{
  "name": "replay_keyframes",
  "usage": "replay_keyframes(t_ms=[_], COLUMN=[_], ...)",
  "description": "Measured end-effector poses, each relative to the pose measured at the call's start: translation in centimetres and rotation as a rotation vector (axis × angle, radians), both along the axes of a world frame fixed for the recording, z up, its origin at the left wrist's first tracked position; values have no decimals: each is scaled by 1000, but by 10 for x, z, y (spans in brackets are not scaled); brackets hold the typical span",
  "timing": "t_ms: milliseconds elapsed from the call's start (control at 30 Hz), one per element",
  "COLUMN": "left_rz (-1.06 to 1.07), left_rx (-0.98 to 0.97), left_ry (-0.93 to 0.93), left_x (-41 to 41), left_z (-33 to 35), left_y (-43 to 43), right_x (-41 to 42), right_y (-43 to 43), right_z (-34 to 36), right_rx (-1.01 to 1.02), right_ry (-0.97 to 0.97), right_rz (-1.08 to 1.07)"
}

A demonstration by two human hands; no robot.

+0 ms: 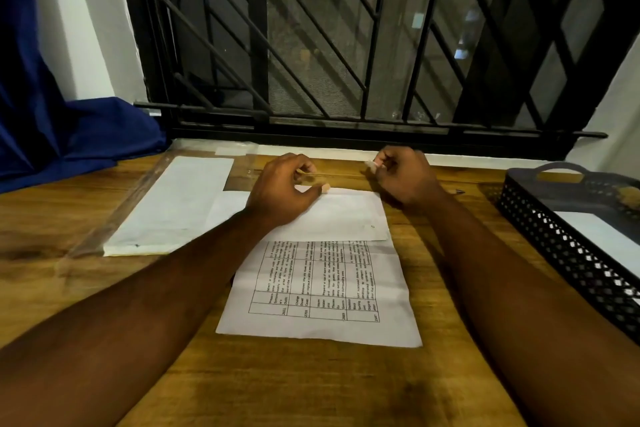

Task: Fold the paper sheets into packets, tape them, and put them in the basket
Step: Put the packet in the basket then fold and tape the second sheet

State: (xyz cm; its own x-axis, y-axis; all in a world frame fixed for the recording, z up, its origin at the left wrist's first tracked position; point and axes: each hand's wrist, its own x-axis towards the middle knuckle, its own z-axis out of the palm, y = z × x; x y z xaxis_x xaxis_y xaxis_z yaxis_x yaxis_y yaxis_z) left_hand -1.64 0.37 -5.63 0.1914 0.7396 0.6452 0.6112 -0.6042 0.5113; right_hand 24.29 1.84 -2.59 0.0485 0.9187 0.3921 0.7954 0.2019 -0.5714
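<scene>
Wooden table (311, 388), half-folded sheet (323, 329) at its middle, thin and floppy so probably best held by edges; left hand (282, 185) and right hand (403, 175) each pinch an end of a taut tape strip (343, 175) over its far edge.

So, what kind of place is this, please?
Probably a room at home: a wooden table stands against a barred window, a blue curtain hangs beside it, and a black mesh basket holds paper.
</scene>
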Motion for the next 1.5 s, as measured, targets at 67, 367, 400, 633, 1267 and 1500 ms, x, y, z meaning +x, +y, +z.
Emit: replay_keyframes(t_ms=[67,367,400,633,1267,1500], left_rz=[-22,32,32,-91,-43,-108], left_rx=[-43,-255,-257,-363,-598,-593], left_ry=[89,579,577,372,412,166], left_x=[0,13,14,10,16,14], left_z=[0,15,17,16,34,29], left_y=[-1,-17,-18,-11,-21,-5], right_x=[10,15,15,1,-39,-37], right_y=[2,2,2,-2,-7,-10], right_z=[-6,-10,-11,0,-15,-15], right_rx=[-3,15,33,79,28,214], right_ry=[-103,-382,-365,353,192,150], right_rz=[-42,-69,-73,-48,297,254])
